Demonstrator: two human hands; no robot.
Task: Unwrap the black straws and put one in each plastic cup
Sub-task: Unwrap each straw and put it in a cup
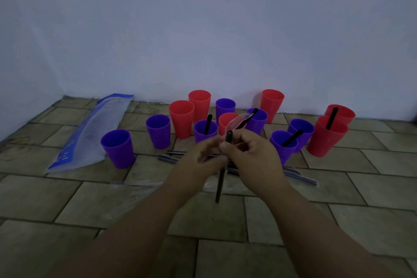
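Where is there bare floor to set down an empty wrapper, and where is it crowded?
Bare tiles lie on the right, in front of the red cups and beside the wrapped straws, and at the back between the plastic bag and a purple cup. The middle is crowded: cups stand close together, straws lying before them.

Single view: head-worn, wide-angle. It looks forward and down over the tiled floor [338,187] toward its far edge, where the wall [203,29] rises. The floor's far-left corner is in frame. Forearms enter from the bottom edge. The left hand [203,156] and right hand [255,153] sit near the lens, mid-frame.
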